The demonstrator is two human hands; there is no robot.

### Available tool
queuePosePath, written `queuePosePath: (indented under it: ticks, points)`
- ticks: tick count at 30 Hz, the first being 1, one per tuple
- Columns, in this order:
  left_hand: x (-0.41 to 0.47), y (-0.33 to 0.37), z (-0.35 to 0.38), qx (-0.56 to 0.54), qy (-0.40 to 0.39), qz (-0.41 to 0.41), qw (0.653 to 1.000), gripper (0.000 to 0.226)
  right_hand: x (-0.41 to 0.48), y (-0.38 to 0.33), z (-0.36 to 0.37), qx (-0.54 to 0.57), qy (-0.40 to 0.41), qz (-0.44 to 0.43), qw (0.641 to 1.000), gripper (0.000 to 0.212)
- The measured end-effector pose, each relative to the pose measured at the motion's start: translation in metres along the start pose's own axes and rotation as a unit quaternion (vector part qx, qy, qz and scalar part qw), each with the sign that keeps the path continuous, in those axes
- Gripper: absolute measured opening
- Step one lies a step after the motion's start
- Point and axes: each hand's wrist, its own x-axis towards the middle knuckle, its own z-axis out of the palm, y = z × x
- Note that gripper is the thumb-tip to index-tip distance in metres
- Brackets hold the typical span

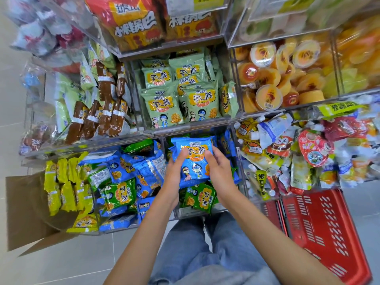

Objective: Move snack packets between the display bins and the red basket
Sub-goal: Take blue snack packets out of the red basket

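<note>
Both my hands hold a blue snack packet over the lowest middle display bin. My left hand grips its left edge, fingers curled onto the front. My right hand grips its right edge. Under the packet lie green packets and more blue ones. The red basket stands on the floor at the lower right, and no packets show inside it.
A bin of mixed blue, green and yellow packets sits to the left, beside an open cardboard box. Pale green packets fill the bin above. Pouches fill the right bin. My jeans-clad legs are below.
</note>
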Motion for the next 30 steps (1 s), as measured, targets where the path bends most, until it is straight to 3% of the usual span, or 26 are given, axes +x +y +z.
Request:
queuePosePath:
  ticks: [3, 6, 9, 12, 17, 21, 27, 30]
  points:
    - [0.003, -0.001, -0.004, 0.017, -0.012, -0.007, 1.0, 0.052, 0.004, 0.002, -0.006, -0.017, -0.002, 0.037, 0.999, 0.041]
    - [0.009, -0.002, -0.008, 0.023, -0.01, -0.02, 0.999, 0.044, 0.011, 0.002, -0.017, 0.02, 0.01, 0.051, 0.998, 0.029]
    - [0.015, -0.008, -0.014, 0.031, -0.008, -0.036, 0.999, 0.028, 0.031, 0.01, -0.031, -0.039, 0.157, 0.015, 0.987, 0.014]
    - [0.017, -0.013, -0.016, 0.036, 0.014, -0.052, 0.998, 0.023, 0.052, 0.025, -0.044, -0.196, 0.234, 0.004, 0.952, 0.035]
    - [0.019, -0.019, -0.021, 0.021, 0.04, -0.065, 0.997, 0.022, 0.07, 0.042, -0.043, -0.394, 0.237, 0.012, 0.888, 0.05]
    - [0.021, -0.022, -0.025, 0.007, 0.045, -0.075, 0.996, 0.022, 0.072, 0.052, -0.041, -0.432, 0.252, -0.029, 0.865, 0.04]
    - [0.022, -0.026, -0.026, 0.008, 0.058, -0.077, 0.995, 0.026, 0.075, 0.059, -0.042, -0.431, 0.252, -0.069, 0.864, 0.037]
    - [0.024, -0.027, -0.026, 0.007, 0.063, -0.074, 0.995, 0.023, 0.078, 0.062, -0.04, -0.459, 0.225, -0.095, 0.854, 0.045]
